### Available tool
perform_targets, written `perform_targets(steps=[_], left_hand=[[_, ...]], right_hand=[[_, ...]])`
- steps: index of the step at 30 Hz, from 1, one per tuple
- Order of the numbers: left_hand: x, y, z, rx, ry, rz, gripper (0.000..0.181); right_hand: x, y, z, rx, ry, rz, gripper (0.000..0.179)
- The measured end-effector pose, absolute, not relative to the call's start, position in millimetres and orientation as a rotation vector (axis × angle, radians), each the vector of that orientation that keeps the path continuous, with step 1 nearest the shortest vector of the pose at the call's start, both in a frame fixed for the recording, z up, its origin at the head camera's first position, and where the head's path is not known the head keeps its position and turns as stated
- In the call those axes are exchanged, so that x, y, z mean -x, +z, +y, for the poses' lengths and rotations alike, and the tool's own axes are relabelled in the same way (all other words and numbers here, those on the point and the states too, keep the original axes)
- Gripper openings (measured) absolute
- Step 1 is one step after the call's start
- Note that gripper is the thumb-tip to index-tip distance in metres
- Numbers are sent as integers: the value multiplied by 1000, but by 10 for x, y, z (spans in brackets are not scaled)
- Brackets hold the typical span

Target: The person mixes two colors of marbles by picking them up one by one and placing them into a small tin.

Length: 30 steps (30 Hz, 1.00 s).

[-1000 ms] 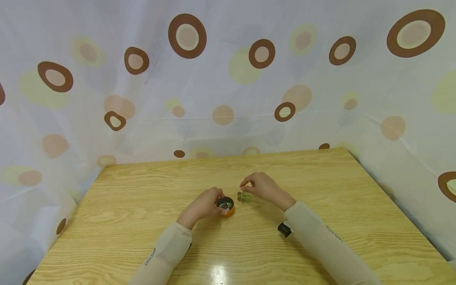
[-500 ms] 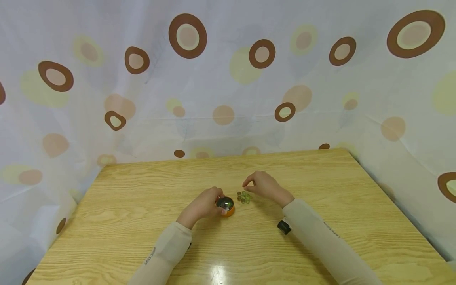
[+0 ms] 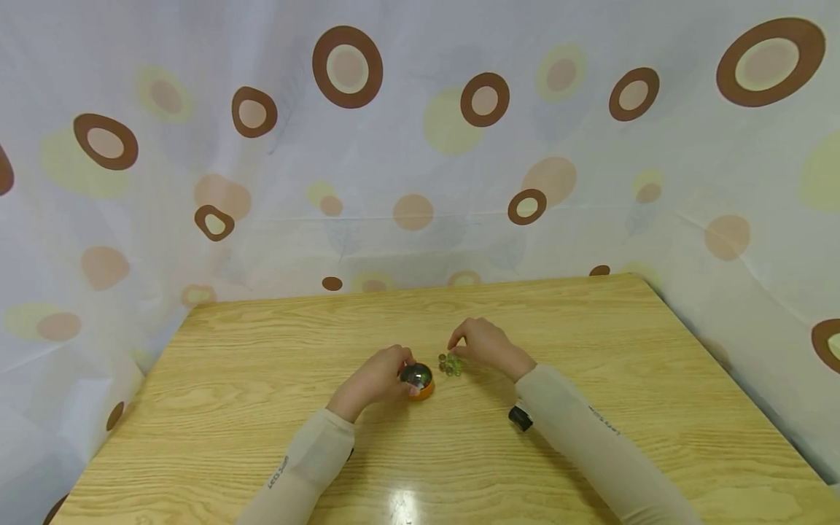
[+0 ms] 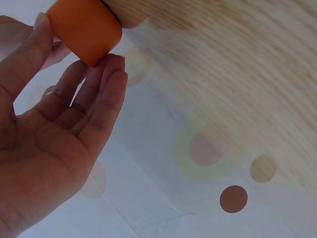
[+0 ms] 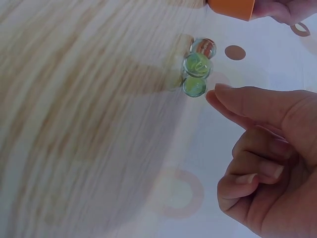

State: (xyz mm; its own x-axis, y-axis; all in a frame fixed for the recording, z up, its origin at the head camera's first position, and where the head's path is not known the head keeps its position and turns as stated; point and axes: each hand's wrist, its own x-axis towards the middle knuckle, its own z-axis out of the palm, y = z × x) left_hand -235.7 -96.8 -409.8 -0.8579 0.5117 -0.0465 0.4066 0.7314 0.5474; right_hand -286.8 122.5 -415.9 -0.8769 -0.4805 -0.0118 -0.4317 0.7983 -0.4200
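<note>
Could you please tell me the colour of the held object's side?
The object has a plain orange side, seen best in the left wrist view.

I'm wearing a pale left sleeve (image 3: 315,456) that is bearing one short line of dark lettering (image 3: 278,472) along its left side. That line is slanting from near left to far right, and I'm making out what looks like "LET'S" at its start; the rest is blurring too much to read. My right sleeve (image 3: 577,434) is showing a similar dark line (image 3: 604,421) by its far right edge, running from far left to near right, its letters appearing too small for certain reading.
</note>
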Motion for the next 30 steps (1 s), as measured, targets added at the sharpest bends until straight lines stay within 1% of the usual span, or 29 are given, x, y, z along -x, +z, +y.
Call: perform_targets(steps=[30], left_hand=[[2362,-4109,-981,-741,811,2734,37]], right_hand=[[2848,-4155,1175,639,-575,2896,8]])
